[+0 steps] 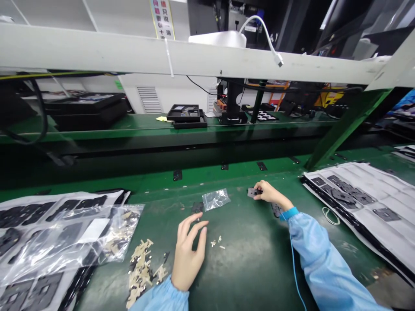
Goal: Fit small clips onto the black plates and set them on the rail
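Note:
My right hand [268,191], with a blue band at the wrist, pinches a small dark flat plate [252,192] by its right side over the green table. Beneath that wrist lies another dark plate [276,210], partly covered by the arm. My left hand [189,250] has its fingers apart and holds nothing. Just beyond its fingertips sits a black plate [197,207], beside a small clear zip bag [216,199]. A few tiny pale bits [218,242] lie to the right of my left hand.
Loose beige and black strips [142,270] are heaped at left. A large clear bag [110,235] overlaps the left white tray [117,196] of dark plates. Another white tray [359,172] with plates stands at right, near a rubber band [330,216]. A green post [346,127] slants behind.

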`<state>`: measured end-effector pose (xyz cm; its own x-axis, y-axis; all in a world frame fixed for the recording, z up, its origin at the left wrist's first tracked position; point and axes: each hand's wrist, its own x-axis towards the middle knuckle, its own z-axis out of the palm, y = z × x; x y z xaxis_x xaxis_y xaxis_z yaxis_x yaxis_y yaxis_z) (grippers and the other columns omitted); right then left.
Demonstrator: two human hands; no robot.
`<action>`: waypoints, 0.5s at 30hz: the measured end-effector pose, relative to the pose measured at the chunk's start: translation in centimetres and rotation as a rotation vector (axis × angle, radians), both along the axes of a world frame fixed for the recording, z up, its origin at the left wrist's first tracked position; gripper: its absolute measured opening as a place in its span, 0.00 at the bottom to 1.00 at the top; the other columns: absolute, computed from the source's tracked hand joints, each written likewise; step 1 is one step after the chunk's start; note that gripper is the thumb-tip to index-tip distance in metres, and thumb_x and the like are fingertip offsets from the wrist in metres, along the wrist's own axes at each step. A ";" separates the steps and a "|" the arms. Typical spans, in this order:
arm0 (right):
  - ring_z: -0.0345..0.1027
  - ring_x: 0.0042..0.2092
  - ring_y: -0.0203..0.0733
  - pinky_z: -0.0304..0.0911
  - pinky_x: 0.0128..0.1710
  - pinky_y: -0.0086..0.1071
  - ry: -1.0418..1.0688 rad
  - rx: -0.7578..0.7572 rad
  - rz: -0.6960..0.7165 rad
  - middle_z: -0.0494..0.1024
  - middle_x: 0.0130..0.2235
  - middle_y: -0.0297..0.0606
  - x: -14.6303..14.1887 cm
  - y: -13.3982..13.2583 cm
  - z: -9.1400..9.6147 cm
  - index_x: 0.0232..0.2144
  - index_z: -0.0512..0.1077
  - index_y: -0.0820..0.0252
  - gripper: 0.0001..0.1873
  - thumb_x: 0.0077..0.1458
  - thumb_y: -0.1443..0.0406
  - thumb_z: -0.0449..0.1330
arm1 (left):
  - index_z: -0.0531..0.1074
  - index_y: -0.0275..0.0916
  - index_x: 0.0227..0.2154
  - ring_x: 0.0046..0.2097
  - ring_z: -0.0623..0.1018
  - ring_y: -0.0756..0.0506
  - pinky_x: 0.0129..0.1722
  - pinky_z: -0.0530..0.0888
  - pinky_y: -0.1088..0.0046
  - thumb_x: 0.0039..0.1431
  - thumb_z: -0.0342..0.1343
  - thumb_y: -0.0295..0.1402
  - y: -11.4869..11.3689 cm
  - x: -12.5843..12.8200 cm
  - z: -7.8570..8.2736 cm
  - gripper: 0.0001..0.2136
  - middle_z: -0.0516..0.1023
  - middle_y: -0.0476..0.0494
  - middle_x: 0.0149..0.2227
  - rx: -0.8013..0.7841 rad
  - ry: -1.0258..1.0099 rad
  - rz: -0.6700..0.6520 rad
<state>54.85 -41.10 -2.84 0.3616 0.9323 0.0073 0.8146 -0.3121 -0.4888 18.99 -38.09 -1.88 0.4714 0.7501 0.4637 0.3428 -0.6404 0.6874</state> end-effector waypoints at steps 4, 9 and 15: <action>0.65 0.31 0.38 0.61 0.33 0.31 0.090 0.092 0.067 0.70 0.28 0.35 -4.0 -0.5 1.9 0.25 0.73 0.62 0.02 0.43 0.69 0.63 | 0.73 0.40 0.37 0.49 0.70 0.42 0.51 0.65 0.62 0.59 0.50 0.34 0.1 0.3 0.0 0.08 0.72 0.41 0.44 -0.312 -0.140 -0.055; 0.65 0.43 0.39 0.59 0.48 0.34 0.304 0.247 0.428 0.73 0.36 0.35 -13.5 -2.4 5.0 0.28 0.76 0.56 0.02 0.51 0.66 0.62 | 0.72 0.33 0.39 0.37 0.76 0.45 0.38 0.72 0.69 0.59 0.47 0.45 0.1 0.6 1.1 0.20 0.76 0.36 0.39 -1.244 -0.453 -0.249; 0.51 0.58 0.46 0.47 0.58 0.44 0.376 0.381 0.736 0.66 0.52 0.36 -19.2 -2.6 5.5 0.33 0.78 0.48 0.13 0.52 0.72 0.60 | 0.73 0.30 0.37 0.40 0.77 0.44 0.48 0.69 0.63 0.58 0.51 0.42 -0.3 0.6 1.9 0.17 0.77 0.37 0.35 -1.787 -0.670 -0.572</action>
<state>35.63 -43.72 2.71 -0.2838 0.8871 0.3641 0.5104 0.4612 -0.7258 19.54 -38.38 0.05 0.8828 0.3320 -0.3324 -0.1529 0.8720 0.4650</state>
